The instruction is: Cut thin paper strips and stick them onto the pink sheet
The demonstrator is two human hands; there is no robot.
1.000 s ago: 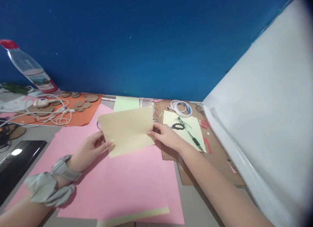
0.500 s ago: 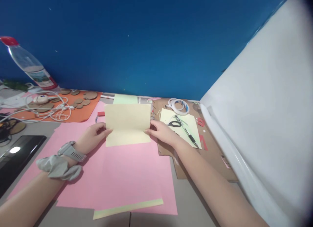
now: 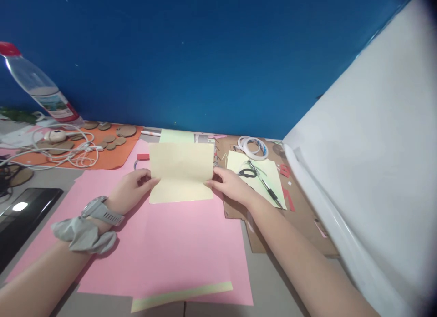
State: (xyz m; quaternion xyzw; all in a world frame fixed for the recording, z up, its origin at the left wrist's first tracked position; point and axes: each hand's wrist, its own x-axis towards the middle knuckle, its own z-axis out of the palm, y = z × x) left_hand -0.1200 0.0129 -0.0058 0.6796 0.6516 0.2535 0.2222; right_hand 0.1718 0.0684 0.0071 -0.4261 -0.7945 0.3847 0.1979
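A pale yellow sheet of paper (image 3: 181,171) is held up between my two hands, over the pink paper (image 3: 174,244). My left hand (image 3: 134,188) pinches its left edge, thumb in front and fingers behind. The right edge is gripped the same way by my right hand (image 3: 229,185). The sheet bends slightly across its middle, where a soft shadow runs. Near the front edge of the pink paper lies a narrow yellow paper strip (image 3: 182,296). A small red piece (image 3: 143,157) shows just left of the sheet.
On the right, cardboard (image 3: 300,226) carries tape rolls (image 3: 256,148), scissors (image 3: 247,173) and a pen (image 3: 268,186). Orange paper (image 3: 119,160) with cardboard discs and a white cable (image 3: 82,158) is at left, beside a bottle (image 3: 51,98) and a black phone-like slab (image 3: 27,221).
The whole view has shifted slightly, so things sit a little differently in the picture. Both hands keep the same hold on the yellow sheet.
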